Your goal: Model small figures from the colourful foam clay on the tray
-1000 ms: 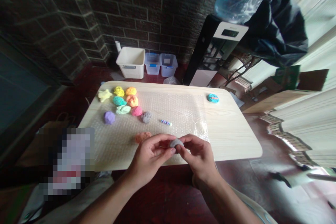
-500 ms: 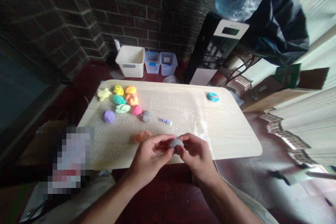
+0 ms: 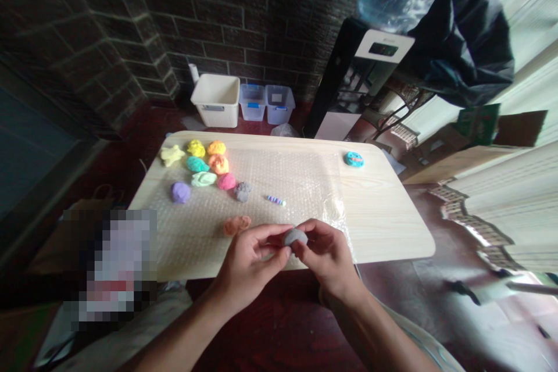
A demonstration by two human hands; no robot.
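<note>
A small rounded piece of grey modelling clay [image 3: 295, 236] is pinched between my two hands above the table's front edge. My left hand [image 3: 257, 253] grips its left side with thumb and fingertips. My right hand [image 3: 325, 250] holds the other side, its thumb pressed on the front. Just beyond my left hand lies a brown clay lump [image 3: 236, 225]. Farther back are a rough grey clay lump [image 3: 242, 191] and a short striped clay stick [image 3: 276, 200] in purple, white and green.
Bubble wrap [image 3: 288, 168] covers much of the pale wooden table [image 3: 387, 215]. Several coloured clay lumps, among them a purple one [image 3: 180, 192] and a pink one [image 3: 226, 181], sit at the left. A blue round piece [image 3: 354, 159] lies far right. Bins [image 3: 217, 102] and a water dispenser [image 3: 357, 81] stand behind.
Both hands keep hold of the grey clay, which has shifted very slightly to the right and looks a little turned between the fingers. The things on the table stay put.
</note>
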